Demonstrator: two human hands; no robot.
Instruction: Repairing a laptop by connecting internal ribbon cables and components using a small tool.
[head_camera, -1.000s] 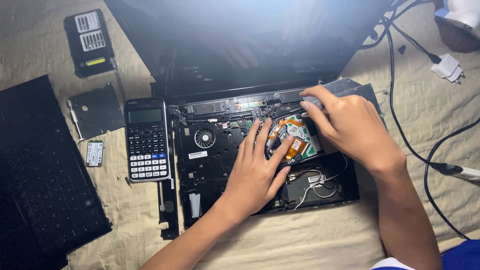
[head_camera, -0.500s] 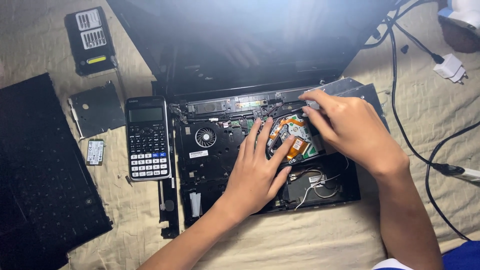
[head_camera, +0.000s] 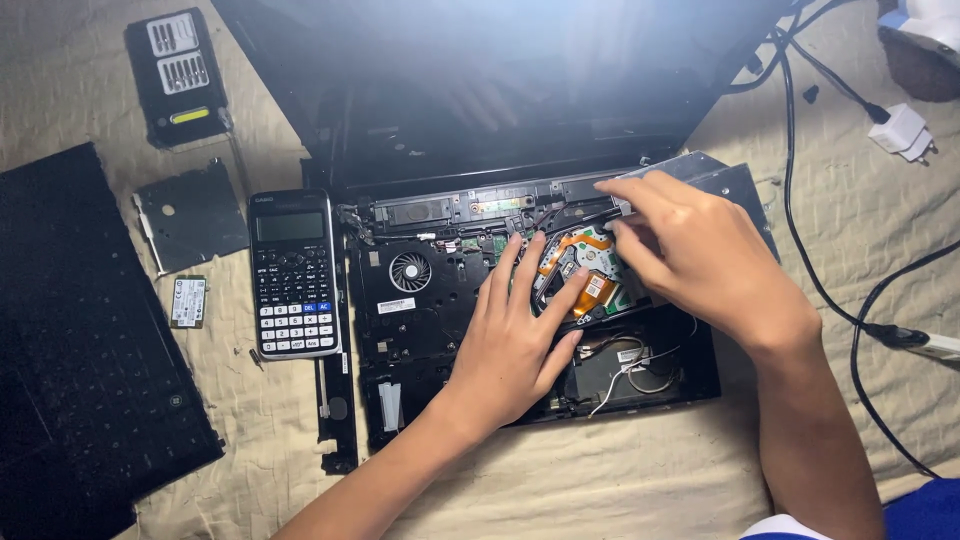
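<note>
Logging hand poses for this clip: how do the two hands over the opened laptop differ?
The left hand lies flat with fingers spread on the laptop's insides; the right hand is curled, fingertips pinching near the back edge. The left reaches in from below, the right from the lower right. Both are bare and hold no tool.

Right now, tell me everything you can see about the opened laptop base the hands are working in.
The opened laptop base lies flat on beige cloth, black, its top cover off. Inside show a round fan, a green board with orange flex strips and loose thin wires at the lower right. The left hand rests flat across its middle; the right hand pinches at the upper right corner.
</note>
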